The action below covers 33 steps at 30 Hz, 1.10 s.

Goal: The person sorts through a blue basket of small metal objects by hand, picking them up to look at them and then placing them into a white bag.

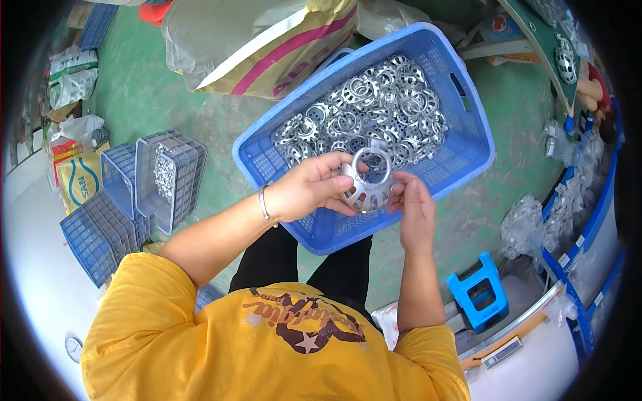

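A silver, cup-like slotted part with a round ring opening (pixel 364 196) is held up over the near side of a large blue plastic basket (pixel 297 224). My left hand (pixel 311 187) grips it from the left, thumb on the near face and fingers around its side. Curled against its right edge are the fingers of my right hand (pixel 414 204); some of them are hidden behind the part. Below, a heap of similar shiny silver ring parts (pixel 348 120) fills much of the basket floor.
Beyond the basket stands a large tan sack with a pink stripe (pixel 287 50). Grey-blue crates (pixel 170 177), one with silver parts inside, are stacked at left. A bright blue stool (pixel 478 292) sits at right, near clear plastic bags (pixel 525 227). Another person's arm (pixel 588 90) shows far right.
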Available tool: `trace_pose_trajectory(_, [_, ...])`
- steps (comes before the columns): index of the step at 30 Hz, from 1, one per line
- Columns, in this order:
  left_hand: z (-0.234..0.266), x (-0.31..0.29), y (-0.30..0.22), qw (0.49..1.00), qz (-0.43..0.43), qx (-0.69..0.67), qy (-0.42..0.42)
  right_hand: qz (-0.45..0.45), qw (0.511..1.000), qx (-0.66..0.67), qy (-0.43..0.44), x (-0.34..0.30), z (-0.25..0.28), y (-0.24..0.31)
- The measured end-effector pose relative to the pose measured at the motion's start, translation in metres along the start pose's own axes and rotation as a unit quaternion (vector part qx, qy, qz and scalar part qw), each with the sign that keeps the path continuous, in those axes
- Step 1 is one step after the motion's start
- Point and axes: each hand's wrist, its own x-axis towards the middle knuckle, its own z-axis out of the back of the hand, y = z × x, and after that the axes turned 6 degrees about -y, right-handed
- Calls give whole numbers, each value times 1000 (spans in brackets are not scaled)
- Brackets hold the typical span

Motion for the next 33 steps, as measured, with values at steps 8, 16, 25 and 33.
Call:
trace_pose_trajectory(8, [-3, -13, 5, 896, -261, 359, 13, 5, 991, 95, 90, -15, -6, -3])
trace_pose_trajectory(16, [-2, -18, 7, 888, -309, 339, -22, 93, 962, 197, 165, -21, -5, 0])
trace_pose_trajectory(25, [25, -26, 13, 965, -178, 180, -64, 237, 954, -13, 184, -4, -25, -12])
trace_pose_trajectory(33, [135, 7, -155, 554, -565, 410, -454, -37, 811, -582, -30, 126, 26, -142])
